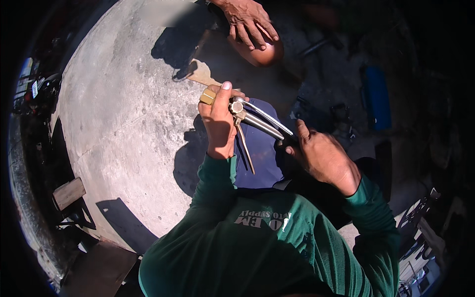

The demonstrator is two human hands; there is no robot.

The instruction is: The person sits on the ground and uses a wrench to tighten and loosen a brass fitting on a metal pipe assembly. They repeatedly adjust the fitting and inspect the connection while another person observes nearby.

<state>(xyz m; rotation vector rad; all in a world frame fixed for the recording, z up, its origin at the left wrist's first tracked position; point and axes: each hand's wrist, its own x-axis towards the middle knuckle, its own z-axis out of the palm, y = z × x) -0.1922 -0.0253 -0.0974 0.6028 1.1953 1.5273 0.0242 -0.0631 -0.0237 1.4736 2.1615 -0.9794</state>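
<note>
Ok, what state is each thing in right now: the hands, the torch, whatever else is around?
left hand: closed around the torch's brass head end, thumb up
right hand: gripping the torch's rear end
torch: held off the ground between both hands, tubes slanting, lever hanging down
other person's hand: resting on a knee, holding nothing
blue cylinder: lying in shade on the ground
wood block: lying at the concrete's edge

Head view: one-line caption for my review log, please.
Left hand grips the brass head of a cutting torch, right hand holds its handle end, above a sunlit concrete floor.
</note>
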